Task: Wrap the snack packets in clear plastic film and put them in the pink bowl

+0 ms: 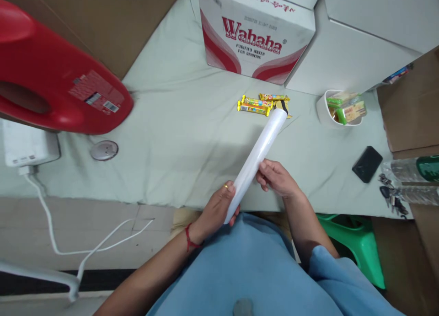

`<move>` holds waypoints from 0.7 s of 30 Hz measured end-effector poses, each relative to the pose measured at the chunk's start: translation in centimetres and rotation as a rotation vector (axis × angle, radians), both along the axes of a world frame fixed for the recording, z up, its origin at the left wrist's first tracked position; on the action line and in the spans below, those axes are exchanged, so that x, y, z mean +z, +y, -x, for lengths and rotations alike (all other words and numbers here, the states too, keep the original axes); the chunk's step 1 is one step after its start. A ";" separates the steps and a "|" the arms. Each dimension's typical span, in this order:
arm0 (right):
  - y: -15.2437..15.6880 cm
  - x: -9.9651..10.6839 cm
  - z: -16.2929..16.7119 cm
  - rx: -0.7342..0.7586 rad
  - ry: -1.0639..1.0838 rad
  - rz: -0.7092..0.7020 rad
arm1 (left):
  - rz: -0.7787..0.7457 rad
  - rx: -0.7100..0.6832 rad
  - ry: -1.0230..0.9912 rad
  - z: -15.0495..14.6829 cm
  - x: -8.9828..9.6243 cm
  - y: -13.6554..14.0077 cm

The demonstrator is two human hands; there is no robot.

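A long, glossy white roll of plastic film [255,163] is held at a slant above the table's front edge, with its dark-rimmed far end up and to the right. My left hand [219,205] is wrapped round its near end, thumb on top. At the roll's right side, my right hand [276,176] is closed in a pinch against it; whether it grips a loose edge of the film I cannot tell. Just beyond the far end lie several yellow-wrapped snack sticks [255,104], partly hidden by the roll.
A Wahaha water carton [255,41] stands at the back, beside white boxes [346,46]. Left are a red jug [68,78] and a white power strip [30,144]. Right are a white tub [324,110] with packets, a black case [367,164], keys [394,199] and plastic bottles [404,169].
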State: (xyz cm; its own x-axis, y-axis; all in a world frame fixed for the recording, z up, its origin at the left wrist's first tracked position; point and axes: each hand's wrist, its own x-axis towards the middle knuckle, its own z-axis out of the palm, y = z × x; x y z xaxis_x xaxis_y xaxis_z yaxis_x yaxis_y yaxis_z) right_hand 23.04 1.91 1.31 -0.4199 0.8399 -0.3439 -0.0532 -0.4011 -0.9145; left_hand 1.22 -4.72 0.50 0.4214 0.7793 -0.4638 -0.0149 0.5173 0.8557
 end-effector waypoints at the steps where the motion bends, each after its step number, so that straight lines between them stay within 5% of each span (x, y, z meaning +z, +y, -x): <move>1: 0.1 0.1 0.1 -0.055 -0.023 -0.005 | -0.018 -0.003 0.017 -0.1 -0.1 -0.1; 21: 0.2 0.3 -0.8 0.093 0.162 0.096 | 0.016 -0.048 0.017 0.8 -0.3 -0.7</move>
